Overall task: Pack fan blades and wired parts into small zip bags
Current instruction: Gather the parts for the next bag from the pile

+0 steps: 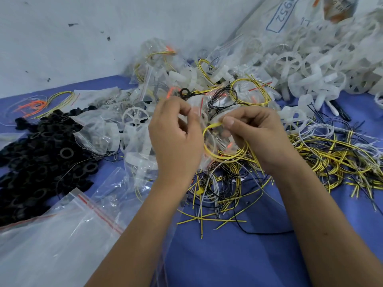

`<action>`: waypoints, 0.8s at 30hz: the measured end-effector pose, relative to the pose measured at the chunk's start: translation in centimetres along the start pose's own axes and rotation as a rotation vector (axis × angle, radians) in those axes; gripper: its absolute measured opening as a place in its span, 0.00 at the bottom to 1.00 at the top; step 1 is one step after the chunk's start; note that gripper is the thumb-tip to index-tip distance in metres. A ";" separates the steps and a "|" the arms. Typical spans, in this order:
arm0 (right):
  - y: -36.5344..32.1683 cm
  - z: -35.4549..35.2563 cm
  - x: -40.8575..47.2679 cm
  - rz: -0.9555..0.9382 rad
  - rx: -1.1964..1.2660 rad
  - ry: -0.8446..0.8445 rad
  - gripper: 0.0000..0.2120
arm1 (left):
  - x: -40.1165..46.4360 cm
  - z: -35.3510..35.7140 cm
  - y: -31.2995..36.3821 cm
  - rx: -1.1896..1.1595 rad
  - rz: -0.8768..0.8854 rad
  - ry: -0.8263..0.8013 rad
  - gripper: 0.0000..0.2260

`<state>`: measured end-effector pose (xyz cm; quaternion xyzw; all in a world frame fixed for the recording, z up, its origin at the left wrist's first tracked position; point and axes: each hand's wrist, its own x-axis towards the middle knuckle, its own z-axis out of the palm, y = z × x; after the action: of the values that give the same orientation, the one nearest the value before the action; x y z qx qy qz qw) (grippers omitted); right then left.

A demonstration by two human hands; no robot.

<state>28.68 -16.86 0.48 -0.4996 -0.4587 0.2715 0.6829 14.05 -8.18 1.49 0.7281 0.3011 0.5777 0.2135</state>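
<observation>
In the middle of the view my left hand (176, 131) pinches the mouth of a small clear zip bag (207, 129) held between both hands. My right hand (252, 135) pinches a looped yellow wire (209, 150) at the bag's opening; the loop hangs down and its ends trail under my right palm. A white fan blade wheel (135, 117) lies just left of my left hand. Loose white fan blades (315, 75) are heaped at the back right.
Black rings (41, 154) are piled at the left. Yellow, black and white wires (331, 154) are tangled at the right and below my hands. Filled small bags (157, 65) lie at the back. A large red-striped zip bag (62, 235) lies front left on the blue cloth (228, 255).
</observation>
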 end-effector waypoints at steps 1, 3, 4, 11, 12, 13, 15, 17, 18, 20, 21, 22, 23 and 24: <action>0.0 -0.1 0.1 -0.003 0.076 0.081 0.04 | 0.1 0.0 -0.4 -0.007 -0.059 0.004 0.08; 0.0 -0.3 0.3 0.012 0.241 0.204 0.05 | 0.1 0.0 -1.1 -0.022 -0.180 0.016 0.07; 0.1 -0.4 0.3 0.025 0.268 0.217 0.05 | 0.0 0.0 -1.3 -0.032 -0.234 0.012 0.06; 0.9 0.2 0.1 -0.058 -0.357 -0.062 0.04 | 0.2 -0.1 -1.4 -0.169 -0.279 -0.002 0.06; 1.0 0.0 0.1 -0.054 -0.388 -0.049 0.04 | 0.3 -0.1 -1.4 -0.179 -0.278 0.007 0.06; 1.0 -0.3 0.2 -0.038 -0.423 -0.022 0.04 | 0.4 -0.2 -1.4 -0.191 -0.281 0.019 0.06; 1.1 -0.8 0.3 -0.002 -0.545 0.033 0.04 | 0.5 -0.3 -1.4 -0.207 -0.282 0.043 0.07; 1.2 -0.9 0.3 -0.004 -0.675 0.046 0.04 | 0.6 -0.4 -1.3 -0.203 -0.260 0.037 0.06; 1.1 -0.8 0.2 -0.010 -0.705 0.045 0.04 | 0.5 -0.4 -1.3 -0.200 -0.245 0.018 0.06; 1.0 -0.4 0.2 -0.015 -0.649 0.028 0.03 | 0.3 -0.2 -1.1 -0.188 -0.193 -0.042 0.06; 0.9 -0.2 0.2 -0.022 -0.574 0.012 0.03 | 0.2 -0.1 -0.9 -0.168 -0.148 -0.079 0.06; 0.7 0.2 0.1 -0.043 -0.496 -0.004 0.02 | 0.1 0.1 -0.6 -0.142 -0.098 -0.119 0.05; 0.7 0.7 0.1 -0.069 -0.434 -0.013 0.02 | 0.0 0.2 -0.3 -0.117 -0.050 -0.158 0.05; 0.7 1.2 0.1 -0.084 -0.396 -0.005 0.03 | -0.2 0.4 0.0 -0.097 -0.008 -0.187 0.05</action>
<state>27.69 -15.99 -0.07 -0.6041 -0.5253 0.1485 0.5807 14.43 -8.32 1.29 0.7664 0.2543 0.5202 0.2781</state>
